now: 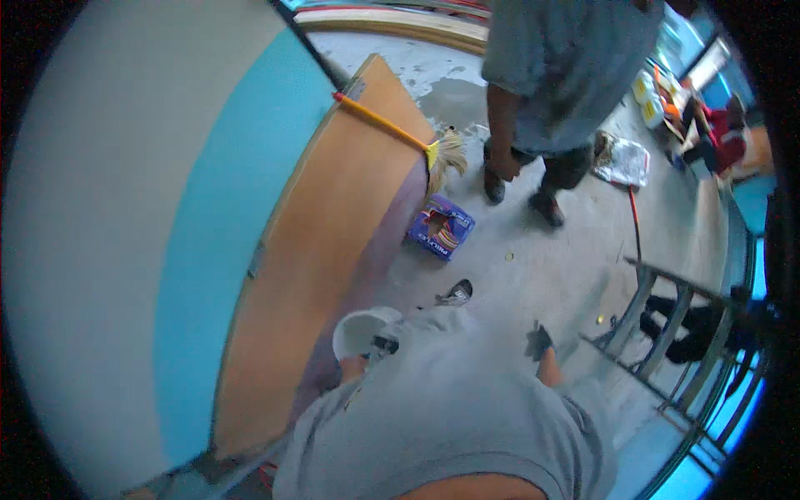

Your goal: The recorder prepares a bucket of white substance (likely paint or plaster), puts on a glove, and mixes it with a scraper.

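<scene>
At my left side hangs a white bucket (353,331), partly behind my grey shirt. My left hand (384,343), in a dark glove, is closed at its edge; the fingers show only in part. On the other side, my right hand (539,342) hangs low in a dark grey glove. Its fingers are apart and hold nothing. One of my shoes (457,292) shows on the floor ahead. Beyond it lies a purple cardboard box (442,227) with a torn opening.
A door (304,250) stands along my left, with a yellow-handled broom (387,122) against it. A person in grey (567,75) stands ahead. To the right is a metal ladder (667,325). Another person in red (725,137) is low at the far right, near a foil-like silver package (622,160).
</scene>
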The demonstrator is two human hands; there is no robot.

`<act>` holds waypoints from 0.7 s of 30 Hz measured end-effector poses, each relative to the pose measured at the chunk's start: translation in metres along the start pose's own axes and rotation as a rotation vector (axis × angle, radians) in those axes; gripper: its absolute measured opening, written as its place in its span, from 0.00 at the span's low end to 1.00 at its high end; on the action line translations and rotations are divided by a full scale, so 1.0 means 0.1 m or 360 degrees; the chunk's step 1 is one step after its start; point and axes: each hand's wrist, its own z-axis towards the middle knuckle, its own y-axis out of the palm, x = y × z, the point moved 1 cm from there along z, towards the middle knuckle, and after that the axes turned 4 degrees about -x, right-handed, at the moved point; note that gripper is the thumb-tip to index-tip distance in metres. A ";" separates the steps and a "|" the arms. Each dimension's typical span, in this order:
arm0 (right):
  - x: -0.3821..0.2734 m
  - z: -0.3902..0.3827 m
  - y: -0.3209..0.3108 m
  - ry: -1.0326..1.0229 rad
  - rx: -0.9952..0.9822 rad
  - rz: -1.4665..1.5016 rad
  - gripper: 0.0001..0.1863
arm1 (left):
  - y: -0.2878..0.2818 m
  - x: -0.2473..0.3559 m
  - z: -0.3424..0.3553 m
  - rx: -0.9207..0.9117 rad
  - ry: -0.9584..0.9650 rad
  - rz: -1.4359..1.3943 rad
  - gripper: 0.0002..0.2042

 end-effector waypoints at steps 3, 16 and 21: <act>-0.23 -0.18 -0.07 0.0053 0.0207 -0.0608 0.25 | 0.40 0.17 0.11 0.0259 -0.0041 0.0167 0.12; -2.55 -0.62 0.26 -0.0783 0.0787 -0.1076 0.26 | 0.20 1.39 1.28 -0.1110 0.0206 0.0384 0.14; -2.94 -0.71 0.51 -0.0822 0.0799 -0.1138 0.26 | 0.38 1.50 1.79 -0.0732 -0.1042 -0.0297 0.14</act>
